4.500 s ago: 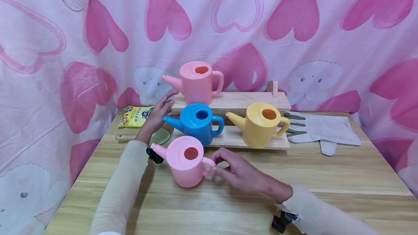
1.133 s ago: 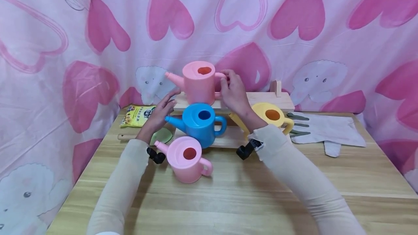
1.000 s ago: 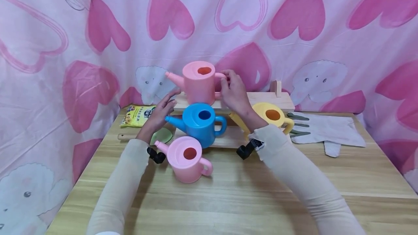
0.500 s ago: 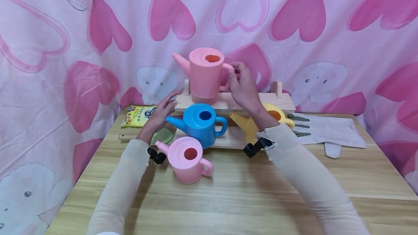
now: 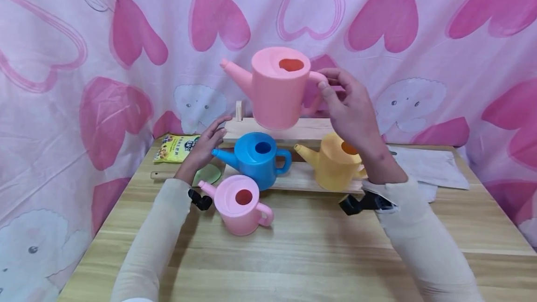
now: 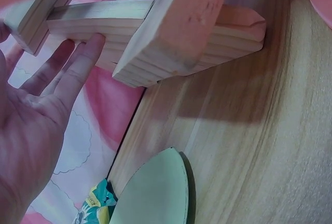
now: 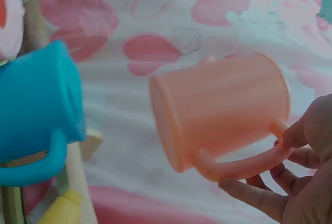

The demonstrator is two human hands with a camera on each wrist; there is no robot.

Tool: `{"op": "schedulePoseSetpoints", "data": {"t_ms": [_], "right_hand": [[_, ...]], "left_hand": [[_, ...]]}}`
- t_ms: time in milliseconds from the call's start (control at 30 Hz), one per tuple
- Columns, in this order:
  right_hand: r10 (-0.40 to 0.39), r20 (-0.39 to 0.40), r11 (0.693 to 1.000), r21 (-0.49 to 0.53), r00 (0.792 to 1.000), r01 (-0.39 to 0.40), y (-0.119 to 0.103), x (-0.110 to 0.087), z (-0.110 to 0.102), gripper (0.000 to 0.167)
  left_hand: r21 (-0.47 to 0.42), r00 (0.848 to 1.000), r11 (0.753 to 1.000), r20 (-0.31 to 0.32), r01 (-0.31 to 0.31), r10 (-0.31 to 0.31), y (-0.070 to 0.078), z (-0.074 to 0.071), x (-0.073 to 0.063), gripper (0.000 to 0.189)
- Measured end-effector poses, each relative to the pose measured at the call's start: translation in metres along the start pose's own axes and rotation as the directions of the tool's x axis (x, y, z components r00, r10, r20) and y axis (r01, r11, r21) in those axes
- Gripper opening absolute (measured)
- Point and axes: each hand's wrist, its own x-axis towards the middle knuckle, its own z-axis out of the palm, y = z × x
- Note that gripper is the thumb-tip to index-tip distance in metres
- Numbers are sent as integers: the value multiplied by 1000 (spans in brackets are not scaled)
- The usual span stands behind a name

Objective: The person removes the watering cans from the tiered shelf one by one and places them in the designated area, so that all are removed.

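My right hand [image 5: 352,106] grips the handle of a salmon-pink watering can [image 5: 277,92], held in the air above the upper tier of a wooden rack [image 5: 310,129]. Thumb and fingers wrap that handle in the right wrist view, where the can [image 7: 223,110] hangs free of any surface. My left hand [image 5: 205,146] touches the rack's left end with extended fingers [image 6: 78,73]. A blue watering can [image 5: 256,162] and a yellow watering can [image 5: 333,164] stand on the lower tier; my right forearm partly covers the yellow one. A lighter pink watering can [image 5: 239,209] sits on the table before the rack.
Left of the rack lie a yellow packet [image 5: 174,148] and a green trowel [image 5: 207,175] with a wooden handle. At the right is a pale glove [image 5: 436,167], partly behind my right arm. A pink heart-patterned curtain [image 5: 268,8] hangs behind the wooden table [image 5: 268,264].
My right hand went from the lighter pink can's handle to the salmon one's, then lifted that can off the upper tier, up and toward me. My left hand stayed at the rack.
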Motion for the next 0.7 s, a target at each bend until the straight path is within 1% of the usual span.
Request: {"op": "schedulePoseSetpoints", "data": {"t_ms": [133,167,233,333,467,567,700], "right_hand": [[16,-7,1000,-2,1000,-16,-9,-18,-13,32],[22,-3,1000,6,1000,-22,-9,-23,-16,32],[23,7,1000,-12,1000,-23,-10,-32,-20,33],[17,36,1000,-11,999,-17,-7,-45,-26,33],[-7,97,1000,7,995,6,-1,-62,-34,31],[-4,130,1000,10,992,3,6,-75,-39,30],[28,133,999,-23,991,-26,16,-93,-47,30]], "left_hand": [[-10,1000,1000,1,-6,6,-1,1,0,50],[-9,1000,1000,1,-7,7,-1,1,0,50],[3,1000,1000,-3,-12,12,-1,0,0,51],[12,1000,1000,-5,-15,15,-2,0,0,51],[30,1000,999,-7,-13,14,-2,0,1,52],[42,1000,999,-10,-12,12,-1,1,0,52],[30,1000,1000,-10,-2,3,-1,2,0,51]]}}
